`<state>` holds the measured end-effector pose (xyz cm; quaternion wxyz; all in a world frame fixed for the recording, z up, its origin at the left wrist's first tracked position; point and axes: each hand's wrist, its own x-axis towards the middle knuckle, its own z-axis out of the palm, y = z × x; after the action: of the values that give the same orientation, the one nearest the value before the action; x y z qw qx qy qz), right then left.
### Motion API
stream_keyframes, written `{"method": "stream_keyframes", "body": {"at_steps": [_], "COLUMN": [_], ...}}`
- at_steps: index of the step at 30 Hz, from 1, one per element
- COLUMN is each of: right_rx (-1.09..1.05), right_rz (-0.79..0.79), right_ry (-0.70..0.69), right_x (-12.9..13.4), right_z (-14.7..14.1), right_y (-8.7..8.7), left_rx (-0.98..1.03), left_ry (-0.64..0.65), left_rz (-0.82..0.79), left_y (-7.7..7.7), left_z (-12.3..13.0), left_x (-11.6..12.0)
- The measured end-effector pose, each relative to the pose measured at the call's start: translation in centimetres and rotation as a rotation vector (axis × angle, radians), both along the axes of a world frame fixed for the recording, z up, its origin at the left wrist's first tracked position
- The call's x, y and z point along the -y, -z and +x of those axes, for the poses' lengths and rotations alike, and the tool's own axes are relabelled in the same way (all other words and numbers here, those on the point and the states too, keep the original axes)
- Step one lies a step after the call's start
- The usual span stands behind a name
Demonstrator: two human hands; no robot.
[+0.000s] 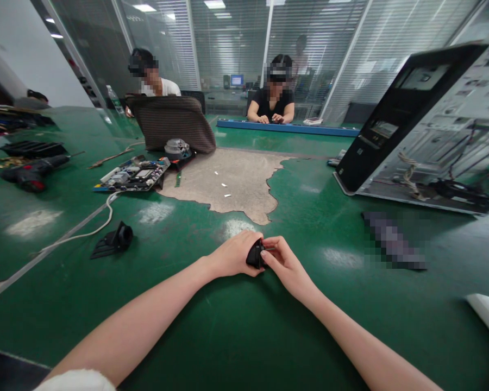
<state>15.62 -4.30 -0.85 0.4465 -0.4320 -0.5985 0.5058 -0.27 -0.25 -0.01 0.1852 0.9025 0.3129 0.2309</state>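
Note:
Between my hands, just above or on the green tabletop (228,326), is a small black plastic part (254,254) whose exact kind I cannot make out. My left hand (234,252) wraps round it from the left, with its fingers curled behind. From the other side, the thumb and fingers of my right hand (283,260) pinch its right edge. A black part with a round lens-like barrel and a slatted base (116,239) lies farther left on the table.
At left are a cordless drill (32,172), a circuit board (134,174) and a white cable (93,231). An opened computer case (411,125) stands at right, near a blurred dark object (393,241). Two people sit across, one behind a draped brown chair back (173,122).

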Motion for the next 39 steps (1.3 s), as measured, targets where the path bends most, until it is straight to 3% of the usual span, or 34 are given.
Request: {"method": "stream_keyframes", "body": {"at_steps": [8, 18, 25, 34, 39], "right_rx": [-0.028, -0.007, -0.055, -0.047, -0.055], "right_rz": [-0.008, -0.046, -0.039, -0.061, -0.082], "right_ry": [-0.124, 0.008, -0.136, 0.005, -0.104], "right_x": [0.31, -0.24, 0.22, -0.27, -0.29], "right_z": [0.56, 0.09, 0.70, 0.05, 0.55], "right_y": [-0.55, 0.02, -0.47, -0.27, -0.67], "left_rx": [0.011, 0.004, -0.002, -0.014, -0.007], "left_ry": [-0.002, -0.008, 0.003, 0.012, 0.002], "left_rz": [0.006, -0.018, 0.009, 0.002, -0.006], "left_y": [0.11, 0.06, 0.34, 0.03, 0.16], "left_z": [-0.01, 0.08, -0.02, 0.05, 0.02], "left_x": [0.00, 0.02, -0.08, -0.05, -0.01]}}
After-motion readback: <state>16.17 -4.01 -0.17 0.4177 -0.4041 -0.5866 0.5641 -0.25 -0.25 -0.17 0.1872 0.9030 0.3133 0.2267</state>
